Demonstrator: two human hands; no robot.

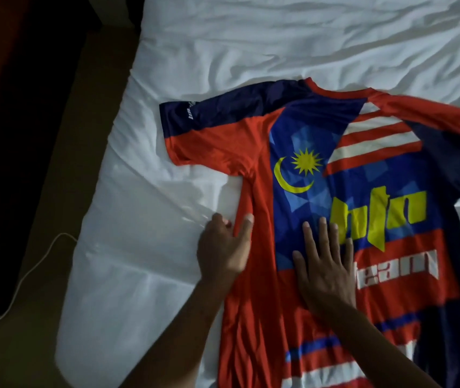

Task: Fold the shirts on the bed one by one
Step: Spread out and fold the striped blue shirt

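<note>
A red, navy and blue jersey (pixel 321 130) with a yellow crescent and star, red-white stripes and yellow lettering lies spread flat on the white bed, collar toward the far side. Its left sleeve (pixel 203 127) sticks out sideways; the right sleeve runs off the frame. My left hand (pixel 224 249) pinches a ridge of red fabric at the shirt's left side seam, thumb and fingers on either side of the fold. My right hand (pixel 325 264) presses flat on the chest print, fingers spread.
The white sheet (pixel 293 37) is wrinkled across the far side. The bed's left edge (pixel 83 247) drops to a brown floor, where a thin white cable (pixel 27 278) trails. Beyond that the room is dark.
</note>
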